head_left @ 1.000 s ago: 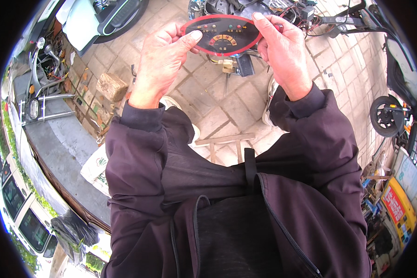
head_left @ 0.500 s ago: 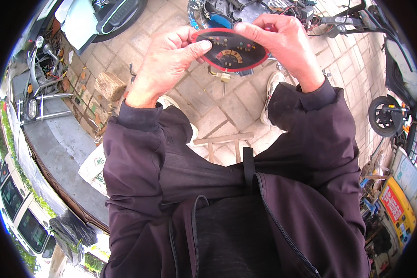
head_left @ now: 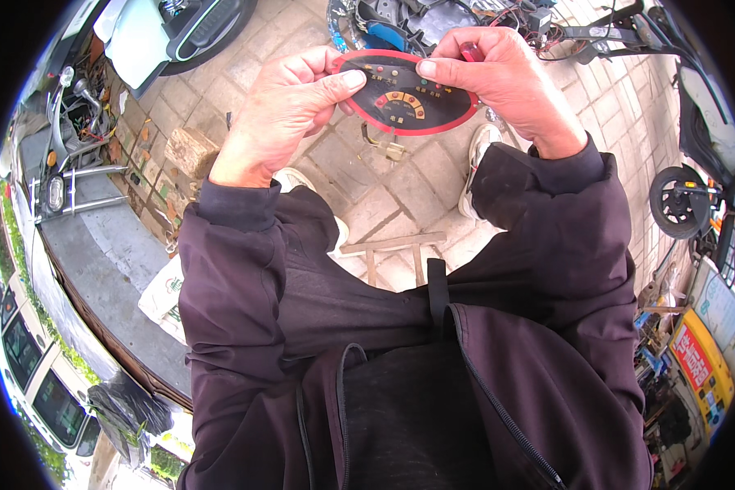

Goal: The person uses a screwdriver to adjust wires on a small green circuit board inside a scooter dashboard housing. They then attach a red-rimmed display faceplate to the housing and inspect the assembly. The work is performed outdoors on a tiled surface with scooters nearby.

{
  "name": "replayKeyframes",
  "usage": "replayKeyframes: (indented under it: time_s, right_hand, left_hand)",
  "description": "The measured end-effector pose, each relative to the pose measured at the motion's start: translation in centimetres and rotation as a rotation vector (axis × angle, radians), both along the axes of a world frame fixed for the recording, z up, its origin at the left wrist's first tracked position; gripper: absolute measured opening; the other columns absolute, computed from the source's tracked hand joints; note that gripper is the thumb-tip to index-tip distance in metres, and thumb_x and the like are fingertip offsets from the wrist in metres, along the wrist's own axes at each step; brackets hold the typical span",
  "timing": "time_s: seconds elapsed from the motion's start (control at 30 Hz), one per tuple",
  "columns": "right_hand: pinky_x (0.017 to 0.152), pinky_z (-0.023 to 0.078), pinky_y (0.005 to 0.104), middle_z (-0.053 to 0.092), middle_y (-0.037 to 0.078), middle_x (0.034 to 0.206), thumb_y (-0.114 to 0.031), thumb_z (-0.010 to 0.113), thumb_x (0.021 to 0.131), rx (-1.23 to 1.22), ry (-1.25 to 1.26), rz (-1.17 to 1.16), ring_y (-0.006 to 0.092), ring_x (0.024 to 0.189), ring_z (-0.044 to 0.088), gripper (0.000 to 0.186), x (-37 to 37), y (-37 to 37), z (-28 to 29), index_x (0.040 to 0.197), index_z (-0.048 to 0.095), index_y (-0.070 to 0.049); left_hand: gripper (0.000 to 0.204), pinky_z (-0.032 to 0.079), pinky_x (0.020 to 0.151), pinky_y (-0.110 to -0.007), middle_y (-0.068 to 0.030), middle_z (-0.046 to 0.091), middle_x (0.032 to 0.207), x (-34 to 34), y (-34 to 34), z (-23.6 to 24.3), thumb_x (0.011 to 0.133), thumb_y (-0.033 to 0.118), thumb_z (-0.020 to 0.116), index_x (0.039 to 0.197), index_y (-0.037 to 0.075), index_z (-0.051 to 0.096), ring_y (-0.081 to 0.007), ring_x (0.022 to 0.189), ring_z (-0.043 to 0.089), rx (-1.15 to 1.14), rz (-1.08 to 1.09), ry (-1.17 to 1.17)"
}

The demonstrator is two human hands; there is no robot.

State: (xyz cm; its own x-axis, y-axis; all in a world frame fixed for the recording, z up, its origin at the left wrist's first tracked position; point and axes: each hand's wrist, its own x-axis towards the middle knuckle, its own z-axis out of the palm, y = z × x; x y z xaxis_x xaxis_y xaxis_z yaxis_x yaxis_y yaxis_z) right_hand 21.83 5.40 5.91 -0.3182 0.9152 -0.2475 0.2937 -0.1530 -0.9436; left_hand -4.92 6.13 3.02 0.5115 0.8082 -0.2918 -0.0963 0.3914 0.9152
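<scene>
Between my two hands is an oval instrument panel with a black face, a red rim, small indicator dots and a yellow arc gauge. My left hand pinches its left end, thumb on the face. At the upper right edge, my right hand grips it with the thumb pressed on the front. A small red piece shows among the right hand's curled fingers; its kind is unclear. Just below the panel hangs a pale connector on a short wire. The panel's back is hidden.
Ahead on the paving lie stripped scooter parts with loose wires. A wooden block sits to the left, near a grey board. A small wooden stool shows between my legs. Parked scooters and a yellow-red box stand at right.
The panel has tilted so that more of its face shows, and its lower edge sits slightly lower. My right hand has shifted a little to the right; both hands keep their hold.
</scene>
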Motion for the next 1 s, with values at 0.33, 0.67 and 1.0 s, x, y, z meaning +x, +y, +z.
replayKeyframes:
  time_s: [0.33, 0.67, 1.0]
  right_hand:
    - [0.059, 0.036, 0.0191, 0.069, -0.002, 0.085, -0.021, 0.072, 0.098, -0.036, 0.036, -0.184, -0.0005, 0.067, 0.049, 0.023, 1.7, -0.1, 0.0, 0.109, 0.075, -0.001]
    - [0.066, 0.044, 0.0212, 0.07, -0.002, 0.089, -0.016, 0.075, 0.096, -0.146, 0.133, -0.15, 0.0025, 0.076, 0.055, 0.022, -0.3, -1.8, 1.2, 0.109, 0.073, 0.002]
    - [0.065, 0.046, 0.0217, 0.07, -0.001, 0.084, -0.006, 0.074, 0.095, -0.002, 0.162, -0.336, 0.0022, 0.073, 0.057, 0.015, -3.9, -3.4, -1.7, 0.107, 0.073, 0.002]
  left_hand:
    - [0.02, 0.026, 0.047, -0.017, 0.0011, 0.07, 0.085, -0.3, 0.2, 0.6, 0.1, 0.02, 0.072, 0.114, 0.006, 0.071, 0.0019, 0.053, 0.036, -0.057, 0.049, 0.092]
    - [0.028, 0.036, 0.051, -0.019, 0.0002, 0.071, 0.09, 0.0, 0.5, 0.5, 0.097, 0.024, 0.076, 0.115, 0.004, 0.07, -0.001, 0.058, 0.047, -0.023, 0.142, 0.005]
    - [0.053, 0.057, 0.074, -0.027, -0.0062, 0.076, 0.09, 3.4, -0.4, -1.9, 0.085, 0.043, 0.087, 0.106, -0.003, 0.073, -0.0107, 0.08, 0.07, 0.267, 0.387, 0.208]
